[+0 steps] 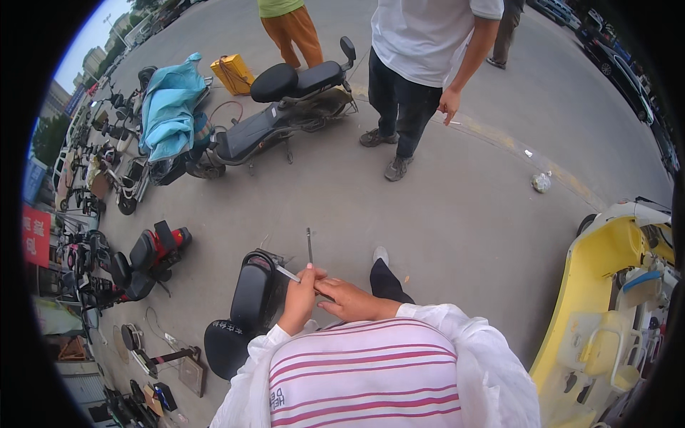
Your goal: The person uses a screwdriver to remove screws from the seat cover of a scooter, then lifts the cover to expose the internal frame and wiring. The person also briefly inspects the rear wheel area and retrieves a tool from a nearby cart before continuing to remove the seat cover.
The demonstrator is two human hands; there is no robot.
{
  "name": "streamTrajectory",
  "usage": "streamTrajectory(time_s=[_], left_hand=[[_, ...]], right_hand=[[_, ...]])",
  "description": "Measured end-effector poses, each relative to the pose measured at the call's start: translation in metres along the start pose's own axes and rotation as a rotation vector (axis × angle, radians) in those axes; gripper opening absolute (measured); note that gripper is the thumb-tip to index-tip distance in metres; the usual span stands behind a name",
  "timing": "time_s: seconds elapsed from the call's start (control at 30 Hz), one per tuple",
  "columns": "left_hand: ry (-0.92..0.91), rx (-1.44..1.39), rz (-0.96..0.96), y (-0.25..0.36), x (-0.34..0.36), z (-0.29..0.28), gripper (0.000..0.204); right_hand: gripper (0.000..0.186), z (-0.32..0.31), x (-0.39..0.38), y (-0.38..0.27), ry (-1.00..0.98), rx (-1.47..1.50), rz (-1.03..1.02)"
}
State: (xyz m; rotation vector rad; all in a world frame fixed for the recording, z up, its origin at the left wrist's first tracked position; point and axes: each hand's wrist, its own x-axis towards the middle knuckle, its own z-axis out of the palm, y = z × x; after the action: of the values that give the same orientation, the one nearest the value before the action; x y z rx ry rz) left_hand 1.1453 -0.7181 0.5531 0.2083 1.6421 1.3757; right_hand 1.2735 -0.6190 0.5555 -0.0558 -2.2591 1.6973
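My left hand is closed around a slim metal hand tool, which looks like a T-handle socket wrench. Its dark shaft points away from me, and a silver bar sticks out to the left of the fist. My right hand meets the left from the side, fingers bent and thumb apart below them. Whatever lies under those fingers is hidden. Close by on the left stands an electric scooter with a black seat and a separate rounded black backrest.
Ahead, a person in a white shirt stands beside a black scooter under a blue cover. A yellow box sits behind it. A red scooter and parked bikes line the left. A yellow vehicle body is at right.
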Motion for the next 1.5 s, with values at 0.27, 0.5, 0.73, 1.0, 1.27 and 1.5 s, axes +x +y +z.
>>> streamTrajectory(time_s=[0.27, 0.5, 0.73, 1.0, 1.27, 1.5], left_hand=[[0.353, -0.155, 0.02, 0.104, 0.122, -0.085, 0.026], [0.4, 0.478, 0.275, 0.203, 0.244, -0.153, 0.028], [0.475, 0.802, 0.095, 0.31, 0.401, -0.234, 0.025], [0.6, 1.105, -0.058, 0.351, 0.564, -0.36, 0.02], [0.741, 1.373, 0.053, 0.274, 0.821, -0.501, 0.022], [1.107, 1.171, 0.16, 0.168, 0.924, -0.584, 0.019]], right_hand=[[0.048, -0.068, 0.236, 0.091, -0.349, 0.093, 0.213], [0.047, -0.089, 0.456, 0.167, -0.376, 0.977, 0.923], [0.016, -0.084, 0.648, 0.276, -0.192, 1.137, 1.096], [0.017, -0.002, 0.84, 0.418, -0.408, 1.259, 1.233], [0.017, 0.135, 0.97, 0.67, -0.264, 1.576, 1.222], [0.022, 0.201, 1.02, 0.783, -0.298, 1.663, 1.056]])
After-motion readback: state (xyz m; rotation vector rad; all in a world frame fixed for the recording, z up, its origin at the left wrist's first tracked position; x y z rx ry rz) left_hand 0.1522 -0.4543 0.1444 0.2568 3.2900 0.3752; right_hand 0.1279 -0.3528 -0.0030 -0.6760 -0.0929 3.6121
